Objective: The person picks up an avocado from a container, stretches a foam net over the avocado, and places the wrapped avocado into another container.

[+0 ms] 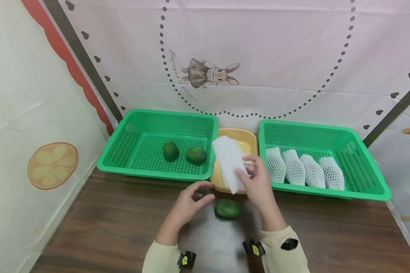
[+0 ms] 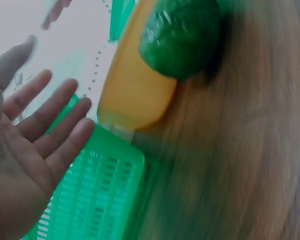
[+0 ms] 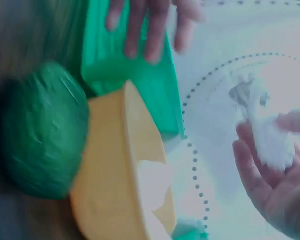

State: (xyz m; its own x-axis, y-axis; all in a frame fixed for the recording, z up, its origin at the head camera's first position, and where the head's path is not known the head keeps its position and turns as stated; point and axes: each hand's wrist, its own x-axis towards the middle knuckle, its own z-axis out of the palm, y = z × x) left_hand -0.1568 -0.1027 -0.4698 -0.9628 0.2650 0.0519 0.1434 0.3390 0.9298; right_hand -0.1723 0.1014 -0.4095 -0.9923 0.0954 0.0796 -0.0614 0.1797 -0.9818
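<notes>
My right hand [image 1: 260, 185] pinches a flat white foam net sleeve [image 1: 228, 159] between thumb and fingers, over the yellow bin [image 1: 247, 136]. In the right wrist view the same sleeve [image 3: 270, 132] appears blurred and bright. My left hand [image 1: 188, 204] hovers to the left, fingers spread and relaxed, holding nothing; its palm shows in the left wrist view. On the table just below the bin lies a dark green, oval, avocado-like fruit [image 1: 227, 209], between the two hands. More white material [image 3: 155, 182] lies inside the bin in the right wrist view.
The left green basket [image 1: 157, 176] holds two similar green fruits [image 1: 171, 151]. In the right green basket [image 1: 362, 195] several fruit-sized shapes in white net sleeves [image 1: 314, 170] stand in a row. A printed cloth wall [image 1: 276, 57] rises behind the baskets. The table [image 1: 99, 220] is dark wood.
</notes>
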